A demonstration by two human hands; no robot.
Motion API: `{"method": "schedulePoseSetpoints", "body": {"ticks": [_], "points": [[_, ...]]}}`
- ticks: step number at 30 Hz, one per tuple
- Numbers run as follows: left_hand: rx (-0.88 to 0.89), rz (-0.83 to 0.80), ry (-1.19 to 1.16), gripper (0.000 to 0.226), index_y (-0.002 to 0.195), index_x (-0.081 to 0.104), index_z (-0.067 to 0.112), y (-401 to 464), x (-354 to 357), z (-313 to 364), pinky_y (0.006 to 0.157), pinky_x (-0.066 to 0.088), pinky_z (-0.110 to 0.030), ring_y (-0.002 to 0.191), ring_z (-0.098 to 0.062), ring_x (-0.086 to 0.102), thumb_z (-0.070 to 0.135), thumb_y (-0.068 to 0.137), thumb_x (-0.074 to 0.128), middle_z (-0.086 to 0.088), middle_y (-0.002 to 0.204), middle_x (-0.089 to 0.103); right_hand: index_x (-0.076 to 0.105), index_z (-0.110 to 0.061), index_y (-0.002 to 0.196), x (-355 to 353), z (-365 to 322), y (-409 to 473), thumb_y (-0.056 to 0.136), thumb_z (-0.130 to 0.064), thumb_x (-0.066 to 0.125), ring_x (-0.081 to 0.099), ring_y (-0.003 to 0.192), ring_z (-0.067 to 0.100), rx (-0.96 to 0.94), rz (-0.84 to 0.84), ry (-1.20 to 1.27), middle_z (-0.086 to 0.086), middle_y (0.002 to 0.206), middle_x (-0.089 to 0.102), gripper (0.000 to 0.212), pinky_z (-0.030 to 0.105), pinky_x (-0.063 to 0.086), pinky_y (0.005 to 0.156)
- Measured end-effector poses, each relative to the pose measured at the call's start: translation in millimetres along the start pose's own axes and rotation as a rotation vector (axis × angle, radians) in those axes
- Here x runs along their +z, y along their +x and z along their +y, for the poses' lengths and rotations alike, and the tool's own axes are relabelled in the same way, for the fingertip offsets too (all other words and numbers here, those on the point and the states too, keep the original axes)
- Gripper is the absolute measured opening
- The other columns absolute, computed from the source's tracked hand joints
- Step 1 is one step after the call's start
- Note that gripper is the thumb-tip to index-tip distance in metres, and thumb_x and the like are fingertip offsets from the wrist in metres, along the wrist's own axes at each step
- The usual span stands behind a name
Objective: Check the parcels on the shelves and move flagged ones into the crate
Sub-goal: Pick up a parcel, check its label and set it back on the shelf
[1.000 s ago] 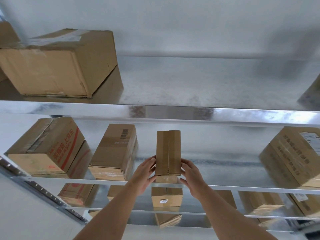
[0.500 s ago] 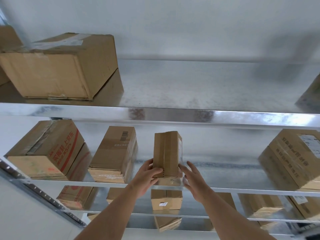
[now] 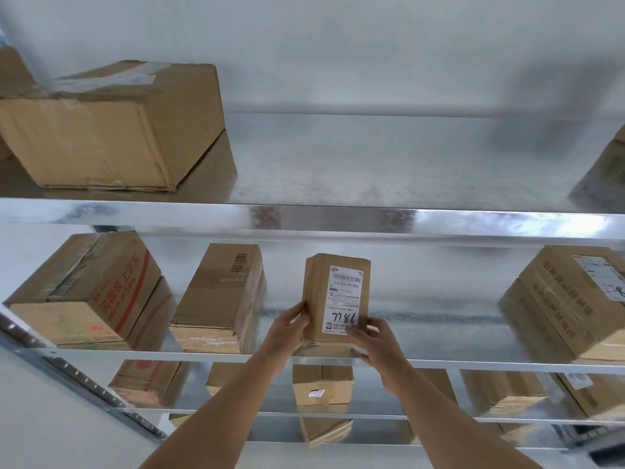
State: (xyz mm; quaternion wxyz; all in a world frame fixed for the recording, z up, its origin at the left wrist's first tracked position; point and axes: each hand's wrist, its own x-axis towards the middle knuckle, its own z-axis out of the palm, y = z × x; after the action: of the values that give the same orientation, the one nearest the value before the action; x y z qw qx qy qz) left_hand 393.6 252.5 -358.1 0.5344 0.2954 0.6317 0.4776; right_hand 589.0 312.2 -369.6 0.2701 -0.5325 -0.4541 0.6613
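Parcel (image 3: pixel 318 299) labelled 7786 upright on second shelf (image 3: pixel 439 362), pinched at lower edges by left hand (image 3: pixel 287 328) and right hand (image 3: pixel 378 343).

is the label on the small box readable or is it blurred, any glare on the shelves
Head view: the label on the small box is sharp enough to read handwritten 7786, fine print blurs; bright glare streaks the upper shelf edge; wide-angle lens bends the shelves at the frame edges.
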Motion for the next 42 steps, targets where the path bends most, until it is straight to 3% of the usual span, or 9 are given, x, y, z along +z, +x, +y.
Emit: {"method": "schedulePoseSetpoints", "body": {"ticks": [3,4,8,10,23,42], "points": [[-0.033,-0.079,0.028,0.030,0.135,0.061,0.032,-8.3,4.0,3.9,0.066,0.055,-0.016,0.107,0.000,0.067,0.037,0.109,0.047,0.007,0.120,0.074,0.055,-0.018,0.120,2.5,-1.3,-3.5,0.093,-0.024,0.075,0.070,0.103,0.015,-0.021,0.035,-0.014,0.001,0.116,0.074,0.033,0.027,0.052,0.074],[-0.039,-0.090,0.044,0.031,0.137,0.058,0.034,-8.6,4.2,3.0,0.065,0.054,-0.016,0.102,0.004,0.067,0.040,0.108,0.050,0.010,0.121,0.074,0.056,-0.017,0.119,2.9,-1.9,-4.3,0.094,-0.023,0.074,0.071,0.102,0.014,-0.029,0.045,-0.014,0.001,0.114,0.075,0.032,0.026,0.051,0.073],[-0.044,-0.049,0.079,0.035,0.142,0.053,0.035,0.9,0.4,-10.7,0.096,0.048,-0.034,0.116,-0.007,0.063,0.030,0.107,0.054,0.009,0.126,0.072,0.060,-0.015,0.115,2.6,-4.7,-8.1,0.095,-0.018,0.071,0.071,0.099,0.013,-0.065,0.075,-0.066,0.001,0.109,0.075,0.023,0.022,0.051,0.071],[-0.049,-0.014,0.070,0.033,0.140,0.055,0.036,2.8,-0.8,-14.5,0.099,0.048,-0.039,0.119,-0.014,0.064,0.026,0.108,0.053,0.008,0.122,0.073,0.062,-0.015,0.113,3.1,-3.5,-7.6,0.096,-0.017,0.070,0.070,0.099,0.014,-0.067,0.078,-0.080,0.002,0.109,0.075,0.019,0.023,0.051,0.073],[-0.034,-0.005,0.034,0.033,0.138,0.055,0.035,0.8,3.0,-15.2,0.079,0.053,-0.022,0.109,-0.009,0.067,0.021,0.109,0.052,0.007,0.118,0.074,0.062,-0.018,0.112,4.1,-0.6,-4.6,0.097,-0.019,0.068,0.069,0.100,0.013,-0.048,0.096,-0.089,0.000,0.108,0.075,0.016,0.024,0.051,0.076],[-0.041,-0.016,0.036,0.040,0.148,0.052,0.029,9.6,-0.3,-20.7,0.081,0.054,-0.021,0.112,-0.009,0.068,0.024,0.108,0.053,0.004,0.122,0.074,0.062,-0.016,0.114,3.8,-1.7,-2.4,0.097,-0.021,0.068,0.069,0.101,0.014,-0.036,0.097,-0.073,0.001,0.110,0.075,0.018,0.025,0.051,0.074]]}}
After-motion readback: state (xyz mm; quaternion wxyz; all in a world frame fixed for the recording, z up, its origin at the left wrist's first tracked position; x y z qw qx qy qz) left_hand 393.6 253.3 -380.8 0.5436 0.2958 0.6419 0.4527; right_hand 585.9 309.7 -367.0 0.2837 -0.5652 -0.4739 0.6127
